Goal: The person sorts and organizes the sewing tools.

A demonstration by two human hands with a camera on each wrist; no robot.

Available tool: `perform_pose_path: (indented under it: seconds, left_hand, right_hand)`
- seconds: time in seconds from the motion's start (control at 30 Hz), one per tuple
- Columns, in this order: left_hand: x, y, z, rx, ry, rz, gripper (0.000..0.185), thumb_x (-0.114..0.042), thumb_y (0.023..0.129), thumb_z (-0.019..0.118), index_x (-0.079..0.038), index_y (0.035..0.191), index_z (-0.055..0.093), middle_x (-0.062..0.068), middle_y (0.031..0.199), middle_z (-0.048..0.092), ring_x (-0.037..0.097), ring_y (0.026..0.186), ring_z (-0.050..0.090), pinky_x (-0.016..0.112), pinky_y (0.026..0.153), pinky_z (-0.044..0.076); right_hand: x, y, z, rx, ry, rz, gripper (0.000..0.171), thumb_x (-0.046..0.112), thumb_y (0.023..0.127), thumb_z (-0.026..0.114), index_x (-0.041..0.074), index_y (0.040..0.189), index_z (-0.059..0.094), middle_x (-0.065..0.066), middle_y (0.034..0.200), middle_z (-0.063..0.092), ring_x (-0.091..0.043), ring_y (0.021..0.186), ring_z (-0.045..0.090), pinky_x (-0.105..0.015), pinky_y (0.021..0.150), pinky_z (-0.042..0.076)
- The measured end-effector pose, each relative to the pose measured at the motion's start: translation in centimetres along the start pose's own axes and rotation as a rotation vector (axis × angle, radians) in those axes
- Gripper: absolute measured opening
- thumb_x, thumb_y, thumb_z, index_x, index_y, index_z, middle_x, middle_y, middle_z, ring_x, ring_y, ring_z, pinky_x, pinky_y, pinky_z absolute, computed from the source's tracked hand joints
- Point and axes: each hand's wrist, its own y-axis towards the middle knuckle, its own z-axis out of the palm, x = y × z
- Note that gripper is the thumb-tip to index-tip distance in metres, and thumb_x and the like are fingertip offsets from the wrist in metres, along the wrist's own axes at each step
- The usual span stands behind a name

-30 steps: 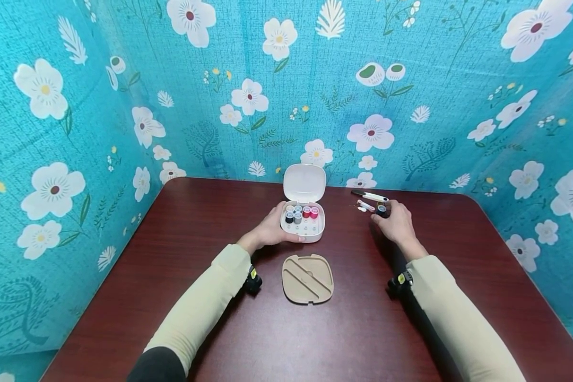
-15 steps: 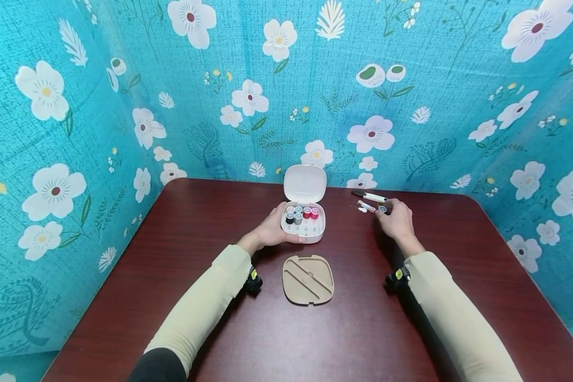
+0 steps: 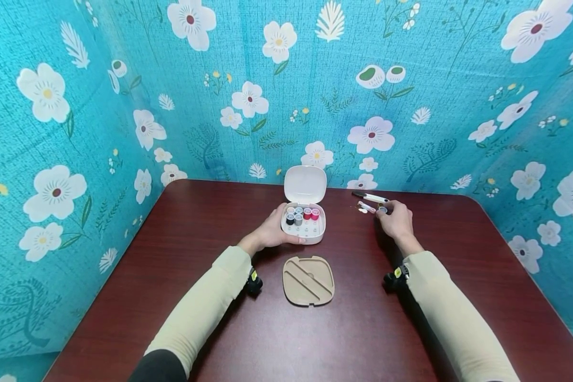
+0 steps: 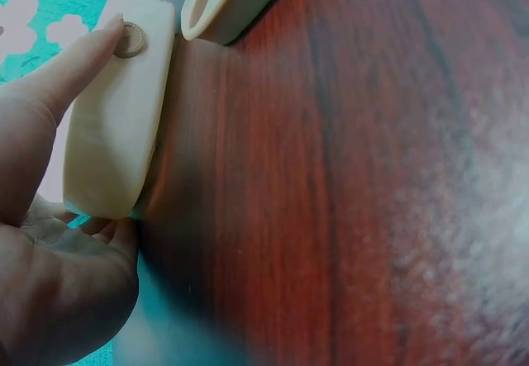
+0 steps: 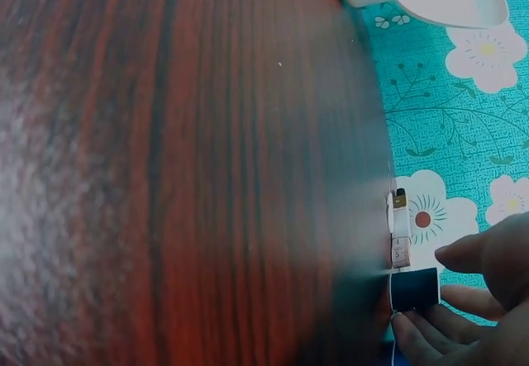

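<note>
In the head view, my left hand [image 3: 271, 228] grips the left side of a white sewing box [image 3: 318, 239] whose lid stands up. The left wrist view shows its thumb on the round front button [image 4: 130, 40]. Several thread spools fill the box's back pegs, among them two red-pink spools [image 3: 311, 214], with bare pegs in front. My right hand [image 3: 397, 220] is at a dark thread spool [image 5: 413, 289] standing on the table at the back right. Its thumb stays apart from the spool, while other fingers lie close along the far side; contact is unclear.
A beige divider tray [image 3: 307, 281] lies in front of the box. Beside the right hand are a short rolled measuring tape [image 5: 401, 250], a small white piece [image 3: 362, 210] and a white-and-black pen-like tool [image 3: 375, 197]. A flowered curtain [image 3: 248, 132] hangs behind the table [image 3: 196, 212].
My right hand has shifted slightly and its thumb now covers more of the dark spool's side. The left hand and box have kept their place.
</note>
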Motion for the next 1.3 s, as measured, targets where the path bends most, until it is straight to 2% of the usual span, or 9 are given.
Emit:
perform_pose_path:
  seconds: [0.47,0.93,1.3]
  left_hand:
    - [0.06,-0.15,0.08,-0.005,-0.006,0.009,0.107,-0.024,0.068,0.098,-0.011,0.152,0.033,0.010,0.140,0.047,0.025,0.129,0.043,0.045,0.114,0.032]
    - [-0.12,-0.31,0.11,-0.006,-0.002,-0.010,0.105,-0.024,0.069,0.097,-0.012,0.152,0.033,0.010,0.140,0.046,0.026,0.129,0.043,0.046,0.113,0.033]
    - [-0.02,-0.30,0.14,-0.010,-0.011,-0.022,0.107,-0.025,0.068,0.098,-0.012,0.152,0.033,0.011,0.141,0.045,0.026,0.129,0.043,0.045,0.114,0.033]
  right_hand:
    - [-0.18,-0.08,0.19,-0.019,0.022,0.001,0.034,0.013,0.099,0.060,-0.008,0.125,0.065,-0.028,0.122,0.066,-0.043,0.120,0.054,-0.054,0.102,0.042]
    - [-0.31,-0.18,0.08,-0.044,0.029,-0.023,0.028,0.015,0.100,0.060,-0.006,0.118,0.069,-0.026,0.113,0.069,-0.042,0.115,0.057,-0.053,0.100,0.043]
    - [0.08,-0.70,0.46,-0.034,0.052,-0.026,0.026,0.016,0.100,0.064,-0.003,0.115,0.072,-0.023,0.107,0.072,-0.037,0.109,0.058,-0.046,0.089,0.042]
